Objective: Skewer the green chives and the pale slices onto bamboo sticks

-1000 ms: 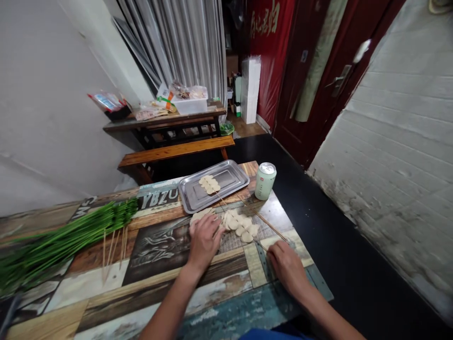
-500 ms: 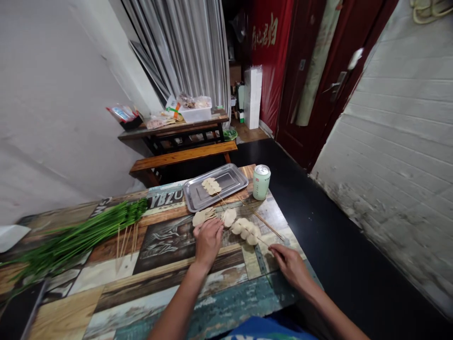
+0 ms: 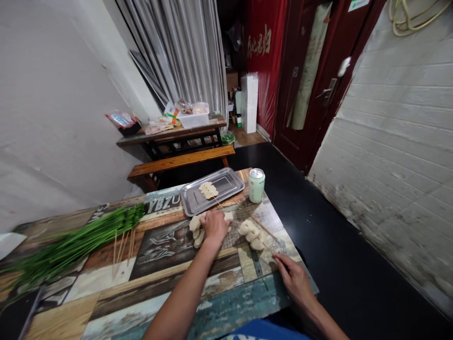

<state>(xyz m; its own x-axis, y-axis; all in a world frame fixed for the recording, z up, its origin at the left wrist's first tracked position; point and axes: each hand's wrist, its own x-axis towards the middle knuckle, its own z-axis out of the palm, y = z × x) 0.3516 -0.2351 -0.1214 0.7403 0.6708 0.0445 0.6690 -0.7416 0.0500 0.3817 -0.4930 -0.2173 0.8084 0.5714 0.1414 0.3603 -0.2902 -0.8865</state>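
My right hand pinches the bare end of a thin wooden skewer. Several pale, round, flat slices are threaded in a row on its far part, held just over the table. My left hand is curled down over a pile of similar loose slices, its fingers closed on some of them; the fingertips are partly hidden. Behind it, a metal tray holds one finished-looking skewer of slices, whose stick juts over the near rim.
A green drink can stands near the table's right edge, beside loose skewers. At left lie long green stalks and more skewers. Beyond are a wooden bench and a second table with a white tub.
My left hand has shifted right and forward, over the loose slices. My right hand has drawn the loaded skewer slightly right, away from the pile. The view has tilted a little.
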